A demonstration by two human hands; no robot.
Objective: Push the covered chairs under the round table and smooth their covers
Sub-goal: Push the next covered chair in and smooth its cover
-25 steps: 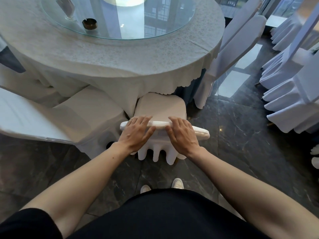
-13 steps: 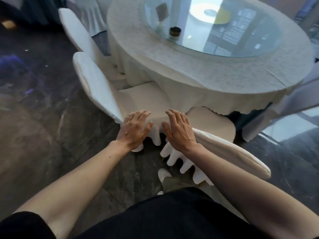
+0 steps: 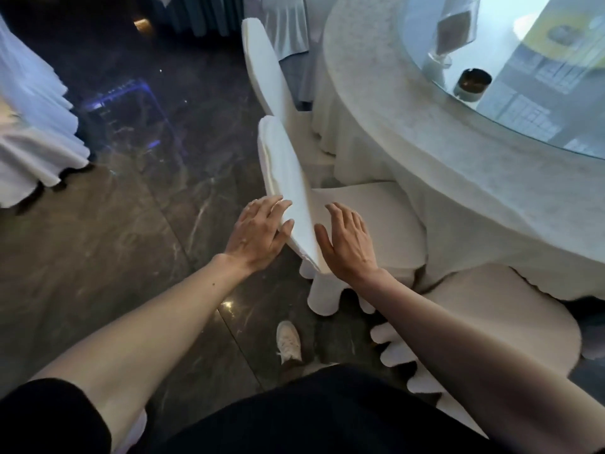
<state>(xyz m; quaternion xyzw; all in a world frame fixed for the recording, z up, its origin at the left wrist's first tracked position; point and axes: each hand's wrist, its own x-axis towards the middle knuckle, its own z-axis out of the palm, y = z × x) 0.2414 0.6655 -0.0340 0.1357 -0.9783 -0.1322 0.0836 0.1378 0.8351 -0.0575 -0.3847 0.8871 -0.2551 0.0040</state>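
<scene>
Both hands, left hand (image 3: 258, 234) and right hand (image 3: 348, 244), lie flat either side of a covered chair's backrest (image 3: 291, 188) beside the round bench (image 3: 425, 158).

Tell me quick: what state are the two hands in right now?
Left hand: open, touching the white fabric-covered chair back.
Right hand: open, holding nothing, beside that chair back.

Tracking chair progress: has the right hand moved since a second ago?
Yes. The right hand has left the first chair and gone left round the round table to the next chair's backrest, on its seat side.
</scene>
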